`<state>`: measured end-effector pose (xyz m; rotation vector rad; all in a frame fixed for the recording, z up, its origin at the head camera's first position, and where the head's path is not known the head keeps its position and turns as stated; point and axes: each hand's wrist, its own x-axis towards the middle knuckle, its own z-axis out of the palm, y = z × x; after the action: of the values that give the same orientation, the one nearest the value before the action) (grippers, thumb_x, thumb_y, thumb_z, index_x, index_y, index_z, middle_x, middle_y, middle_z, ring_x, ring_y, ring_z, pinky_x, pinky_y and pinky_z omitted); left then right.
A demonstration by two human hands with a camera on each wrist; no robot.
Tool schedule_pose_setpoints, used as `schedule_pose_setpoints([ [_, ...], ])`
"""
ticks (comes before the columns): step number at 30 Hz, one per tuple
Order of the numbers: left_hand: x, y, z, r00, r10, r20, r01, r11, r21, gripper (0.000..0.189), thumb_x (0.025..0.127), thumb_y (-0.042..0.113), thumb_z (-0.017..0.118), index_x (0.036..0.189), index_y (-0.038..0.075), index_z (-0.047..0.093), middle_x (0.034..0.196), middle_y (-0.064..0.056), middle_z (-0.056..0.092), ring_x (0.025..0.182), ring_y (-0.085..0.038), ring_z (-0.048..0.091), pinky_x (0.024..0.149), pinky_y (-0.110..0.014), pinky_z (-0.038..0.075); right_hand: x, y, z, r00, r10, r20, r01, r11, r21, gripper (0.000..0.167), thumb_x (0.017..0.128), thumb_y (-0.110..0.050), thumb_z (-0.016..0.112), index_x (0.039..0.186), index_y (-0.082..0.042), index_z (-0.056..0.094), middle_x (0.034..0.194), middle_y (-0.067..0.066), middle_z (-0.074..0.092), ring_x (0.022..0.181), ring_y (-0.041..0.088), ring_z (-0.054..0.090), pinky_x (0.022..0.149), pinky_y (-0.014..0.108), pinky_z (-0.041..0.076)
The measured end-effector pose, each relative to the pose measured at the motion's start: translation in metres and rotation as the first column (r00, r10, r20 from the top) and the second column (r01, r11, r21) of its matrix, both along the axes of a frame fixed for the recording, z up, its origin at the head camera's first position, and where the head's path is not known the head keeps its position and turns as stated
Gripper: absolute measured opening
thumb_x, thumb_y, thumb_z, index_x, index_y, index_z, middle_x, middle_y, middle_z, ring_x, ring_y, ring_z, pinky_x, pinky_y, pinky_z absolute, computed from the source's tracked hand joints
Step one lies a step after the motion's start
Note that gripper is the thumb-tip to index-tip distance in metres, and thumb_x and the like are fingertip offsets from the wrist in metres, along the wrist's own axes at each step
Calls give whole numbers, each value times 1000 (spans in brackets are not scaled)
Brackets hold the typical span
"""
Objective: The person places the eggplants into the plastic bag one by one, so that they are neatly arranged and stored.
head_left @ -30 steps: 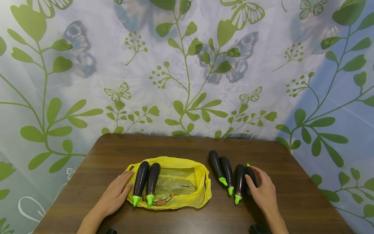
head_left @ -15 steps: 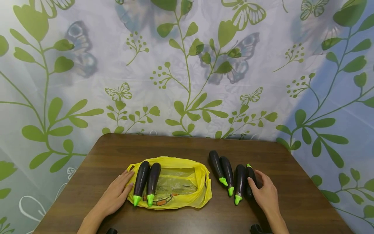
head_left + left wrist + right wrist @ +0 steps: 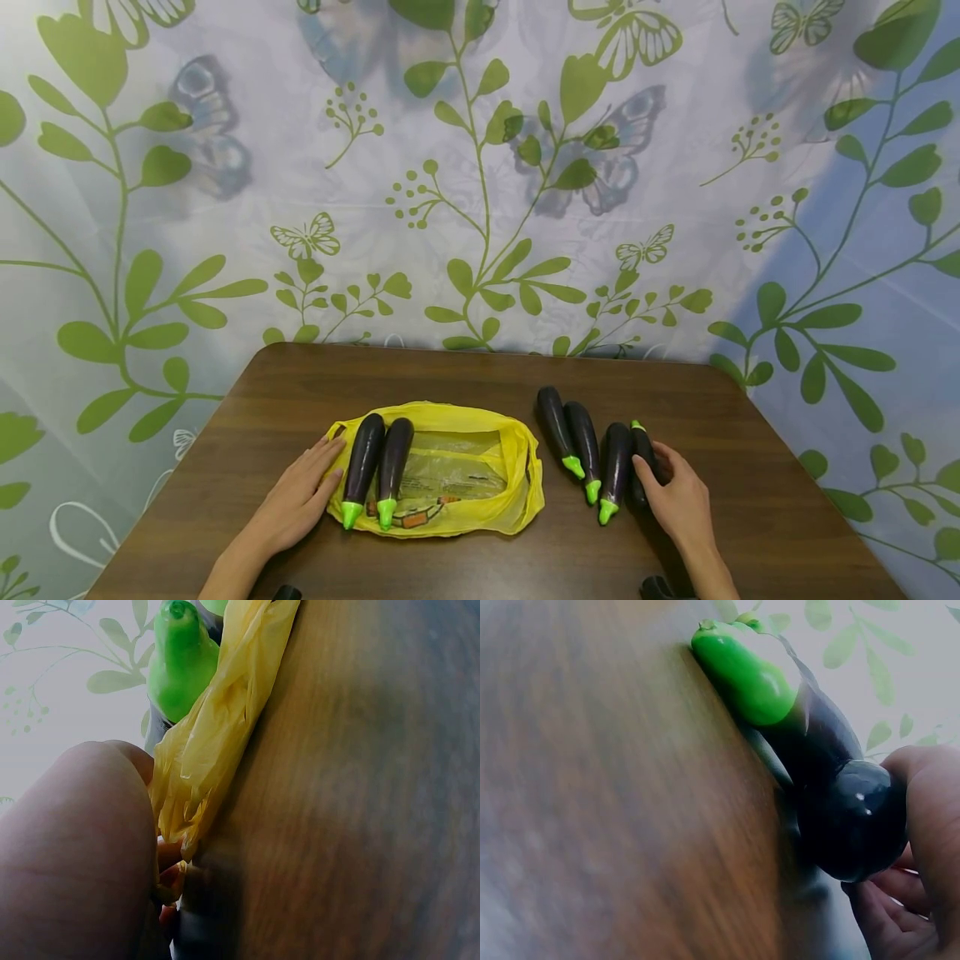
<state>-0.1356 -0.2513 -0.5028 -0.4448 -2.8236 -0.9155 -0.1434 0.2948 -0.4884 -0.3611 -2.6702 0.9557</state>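
In the head view my right hand (image 3: 678, 496) grips a dark eggplant (image 3: 642, 467), thumb on its left side and fingers on its right. Its green tip points away from me; the right wrist view shows its round dark end (image 3: 855, 821) beside another eggplant's green cap (image 3: 746, 675). To its left lies that eggplant (image 3: 617, 467), green end toward me. My left hand (image 3: 300, 492) rests with straight fingers along the left edge of a yellow plastic bag (image 3: 517, 492). Two eggplants lie side by side on the bag, a left one (image 3: 364, 467) and a right one (image 3: 395, 467).
Two more eggplants, one at the far left (image 3: 555, 425) and one beside it (image 3: 582, 446), lie between the bag and the right-hand pair. All rest on a brown wooden table (image 3: 450, 375). A leaf-patterned curtain (image 3: 480, 208) hangs behind its back edge.
The eggplant left of my right hand has shifted slightly, its green end a little further left. My right hand still holds its eggplant; the left hand and bag stay put.
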Motion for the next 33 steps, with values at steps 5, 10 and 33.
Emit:
schedule_pose_setpoints([
  [5, 0, 0, 1, 1000, -2, -10, 2, 1000, -2, 50, 112, 28, 46, 154, 1, 47, 159, -20, 45, 150, -43, 35, 119, -64, 27, 0, 1, -2, 999, -13, 39, 13, 1000, -1, 69, 102, -53, 58, 145, 0, 53, 136, 32, 61, 126, 52, 57, 107, 65, 43],
  [10, 1, 1, 2, 1000, -4, -17, 4, 1000, -4, 50, 111, 28, 47, 153, 0, 47, 158, -20, 45, 150, -43, 36, 119, -64, 27, 0, 2, -3, 999, -14, 36, 14, 1000, 0, 69, 102, -53, 57, 145, 0, 54, 134, 31, 63, 126, 52, 57, 107, 66, 43],
  [33, 1, 0, 3, 1000, 0, -13, 0, 1000, -9, 49, 111, 26, 47, 153, 1, 47, 159, -20, 45, 150, -42, 36, 119, -65, 27, 0, 2, 1, 999, -35, 40, 36, 999, -35, 64, 103, -50, 58, 144, 0, 56, 132, 30, 65, 122, 50, 61, 102, 66, 46],
])
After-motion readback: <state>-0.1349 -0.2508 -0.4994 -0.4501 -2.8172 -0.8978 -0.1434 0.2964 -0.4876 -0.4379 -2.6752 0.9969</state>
